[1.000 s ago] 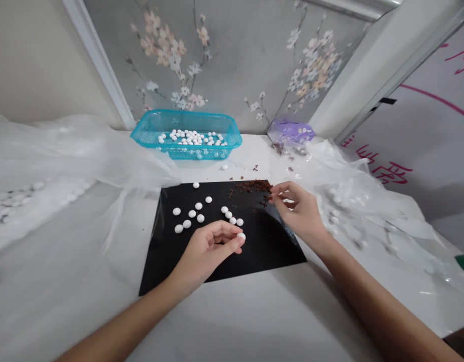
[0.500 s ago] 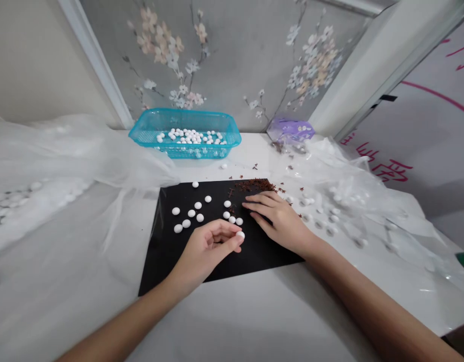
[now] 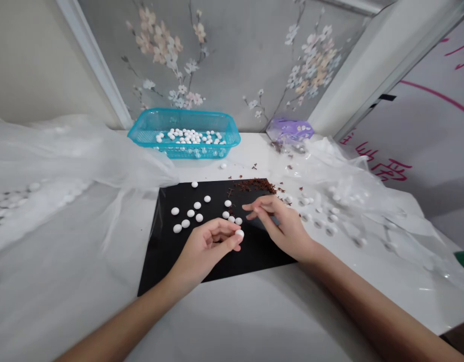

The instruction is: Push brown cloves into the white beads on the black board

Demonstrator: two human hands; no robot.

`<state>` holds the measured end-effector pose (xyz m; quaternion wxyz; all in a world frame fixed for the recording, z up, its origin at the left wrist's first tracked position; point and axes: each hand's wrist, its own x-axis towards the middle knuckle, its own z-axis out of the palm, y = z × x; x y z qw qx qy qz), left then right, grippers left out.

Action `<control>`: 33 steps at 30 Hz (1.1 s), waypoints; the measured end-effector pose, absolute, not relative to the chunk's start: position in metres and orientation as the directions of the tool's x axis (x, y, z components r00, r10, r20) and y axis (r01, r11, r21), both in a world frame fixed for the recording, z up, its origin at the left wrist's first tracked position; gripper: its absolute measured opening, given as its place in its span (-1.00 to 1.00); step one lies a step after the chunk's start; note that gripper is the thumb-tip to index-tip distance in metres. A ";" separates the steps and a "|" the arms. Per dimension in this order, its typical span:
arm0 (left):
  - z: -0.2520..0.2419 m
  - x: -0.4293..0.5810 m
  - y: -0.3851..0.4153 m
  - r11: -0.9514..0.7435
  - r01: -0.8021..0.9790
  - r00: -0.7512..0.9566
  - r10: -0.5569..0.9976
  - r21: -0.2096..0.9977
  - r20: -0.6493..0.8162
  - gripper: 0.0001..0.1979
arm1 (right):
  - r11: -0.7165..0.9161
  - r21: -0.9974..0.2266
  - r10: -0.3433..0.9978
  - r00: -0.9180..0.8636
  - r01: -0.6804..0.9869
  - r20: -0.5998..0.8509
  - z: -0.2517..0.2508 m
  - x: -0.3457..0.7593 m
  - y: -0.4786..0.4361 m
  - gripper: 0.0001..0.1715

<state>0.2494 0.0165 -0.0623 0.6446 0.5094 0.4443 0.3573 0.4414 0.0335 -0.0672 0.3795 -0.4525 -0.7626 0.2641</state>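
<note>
A black mat (image 3: pixel 167 251) lies on the white table and carries several loose white beads (image 3: pixel 186 217) and a heap of brown bits (image 3: pixel 254 185) at its far right. My left hand (image 3: pixel 209 247) rests on the mat, curled, pinching one white bead (image 3: pixel 239 233) at thumb and fingertip. My right hand (image 3: pixel 281 223) hovers just right of it, fingers loosely apart and reaching toward a few white beads by its fingertips; nothing shows in its grasp.
A blue mesh basket (image 3: pixel 141 134) with many white beads stands at the back. A purple container (image 3: pixel 290 129) sits back right. Clear plastic sheets (image 3: pixel 66 166) with more beads cover the table left and right (image 3: pixel 353 201). A flowered wall rises behind.
My right hand left the brown bits, went left across the mat, lay flat, then lifted its fingers near the beads. The left hand kept its bead and barely moved.
</note>
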 end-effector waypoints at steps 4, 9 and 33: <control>-0.062 0.249 0.017 0.240 -0.031 0.357 0.909 0.970 -0.213 -0.79 | 0.452 -0.797 0.885 -0.313 0.400 0.345 -0.067 0.435 0.026 -0.92; -0.059 0.249 0.018 0.207 -0.024 0.372 0.910 0.978 -0.183 -0.84 | 0.535 -0.718 0.845 -0.308 0.446 0.438 -0.062 0.428 0.021 -0.97; -0.062 0.244 0.020 0.250 -0.089 0.383 0.902 0.964 -0.198 -0.86 | 0.642 -0.696 0.751 -0.449 0.321 0.485 -0.066 0.428 0.019 -0.72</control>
